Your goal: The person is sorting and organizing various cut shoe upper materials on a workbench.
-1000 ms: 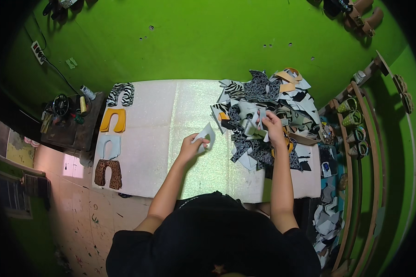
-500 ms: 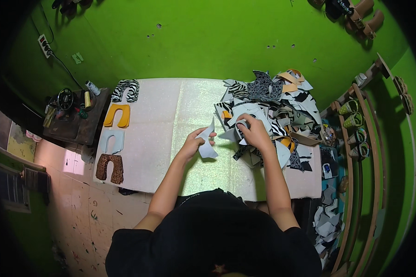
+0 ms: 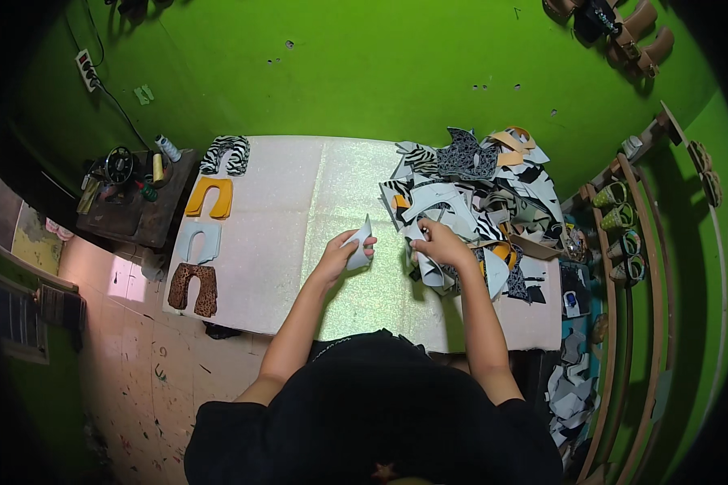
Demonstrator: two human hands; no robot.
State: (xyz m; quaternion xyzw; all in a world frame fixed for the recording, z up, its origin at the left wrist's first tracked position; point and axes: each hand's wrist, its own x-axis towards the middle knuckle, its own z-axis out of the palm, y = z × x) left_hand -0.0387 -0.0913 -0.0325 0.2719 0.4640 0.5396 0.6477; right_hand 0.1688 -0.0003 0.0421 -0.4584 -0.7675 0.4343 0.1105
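My left hand (image 3: 336, 259) is closed on a light grey cut piece (image 3: 360, 251), curved and thin, held above the middle of the table (image 3: 271, 210). To its right, my right hand (image 3: 445, 245) pinches another pale grey piece (image 3: 431, 273), which hangs below the fingers at the near left edge of a scrap heap (image 3: 453, 200). The heap mixes white, zebra-striped, black-patterned and yellow offcuts. Along the table's left side lie U-shaped cut pieces in a column: zebra-striped (image 3: 238, 158), yellow (image 3: 198, 196), light grey (image 3: 189, 244) and leopard-print (image 3: 183, 284).
A sewing machine's dark stand (image 3: 146, 218) with thread spools (image 3: 168, 149) is left of the table. Wooden racks (image 3: 635, 267) holding sandals (image 3: 619, 217) line the right wall. More scraps (image 3: 573, 392) lie low at the right. The green wall (image 3: 380, 73) rises behind.
The piece in my left hand has turned and shows narrower. My right hand has shifted slightly down and left, and the pale piece now hangs below its fingers.
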